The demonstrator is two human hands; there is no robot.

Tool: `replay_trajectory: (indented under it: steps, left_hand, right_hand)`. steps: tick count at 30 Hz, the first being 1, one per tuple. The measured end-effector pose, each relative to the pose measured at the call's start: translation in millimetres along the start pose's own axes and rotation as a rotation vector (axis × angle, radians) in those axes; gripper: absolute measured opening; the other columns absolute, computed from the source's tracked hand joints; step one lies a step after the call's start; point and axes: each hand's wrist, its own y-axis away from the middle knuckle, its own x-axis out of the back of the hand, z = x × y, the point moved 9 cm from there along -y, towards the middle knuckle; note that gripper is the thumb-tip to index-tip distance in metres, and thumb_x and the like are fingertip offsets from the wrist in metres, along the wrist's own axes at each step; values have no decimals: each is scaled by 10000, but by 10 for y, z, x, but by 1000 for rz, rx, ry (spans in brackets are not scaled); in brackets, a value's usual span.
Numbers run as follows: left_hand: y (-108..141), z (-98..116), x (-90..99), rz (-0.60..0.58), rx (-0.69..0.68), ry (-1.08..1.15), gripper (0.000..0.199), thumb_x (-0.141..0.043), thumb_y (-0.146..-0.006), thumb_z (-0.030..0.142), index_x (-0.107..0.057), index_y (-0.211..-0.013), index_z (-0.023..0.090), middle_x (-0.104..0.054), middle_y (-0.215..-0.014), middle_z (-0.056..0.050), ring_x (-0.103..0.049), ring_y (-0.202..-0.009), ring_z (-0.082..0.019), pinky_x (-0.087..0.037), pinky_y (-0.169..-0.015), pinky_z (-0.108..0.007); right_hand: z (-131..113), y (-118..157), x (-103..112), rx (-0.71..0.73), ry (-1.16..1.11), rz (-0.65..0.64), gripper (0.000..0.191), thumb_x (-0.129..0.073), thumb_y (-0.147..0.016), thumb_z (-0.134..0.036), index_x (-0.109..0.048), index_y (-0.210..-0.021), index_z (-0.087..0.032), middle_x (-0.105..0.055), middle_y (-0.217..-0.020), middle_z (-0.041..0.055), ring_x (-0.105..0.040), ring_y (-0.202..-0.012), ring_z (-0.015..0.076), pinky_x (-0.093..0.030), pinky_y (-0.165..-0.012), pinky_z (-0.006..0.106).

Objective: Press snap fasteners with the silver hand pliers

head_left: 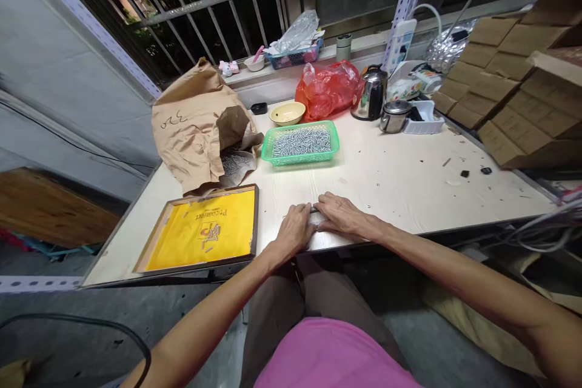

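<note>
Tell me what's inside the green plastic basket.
The green plastic basket holds a heap of small silver metal cylinders, lying packed side by side. They cover its floor, so the bottom, and anything beneath them, cannot be seen.

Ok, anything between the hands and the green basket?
Nothing visible: only bare table top lies between the left hand and right hand and the front of the green basket.
</note>
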Motion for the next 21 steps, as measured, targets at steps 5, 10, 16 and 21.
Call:
replay_trajectory:
  steps: [5, 10, 16, 21]
  left_hand:
    - [-93, 94, -58, -126, -77, -101, 493, -603, -799, 297, -451, -1243, 149, -538, -1186, -120, -485, -1069, -253, -432, -922, -383]
    - [-210, 106, -85, -147, -118, -219, 506, -628, -773, 339, -487, -1216, 139, -550, -1106, -123, -483, -1042, -268, -443, -875, -377]
    - [-307, -14, -99, -130, -90, -143, 360, -662, -740, 416, -604, -1020, 198, -581, -973, -58, -507, -939, -236, -446, -760, -329]
    - [-288, 11, -122, -125, -90, -135, 190, -600, -811, 378, -611, -847, 192, -591, -900, -44, -515, -890, -214, -430, -688, -308]
  right_hand:
    - [64, 31, -42, -52, 20, -95, 561, -721, -723, -385, -518, -1182, -134, -557, -1091, 126, -487, -1014, 259, -444, -779, 341]
    - [50, 14, -28, -148, 137, -132, 467, -662, -776, -364, -558, -1150, -105, -574, -1116, 149, -502, -1024, 275, -441, -827, 365]
    - [-17, 7, -85, -145, 144, -137, 241, -586, -841, -268, -615, -1026, -117, -609, -1033, 133, -519, -990, 254, -438, -718, 315]
    - [41, 55, -132, -152, 48, -103, 180, -448, -924, -211, -608, -971, -144, -617, -991, 103, -552, -923, 221, -391, -648, 296]
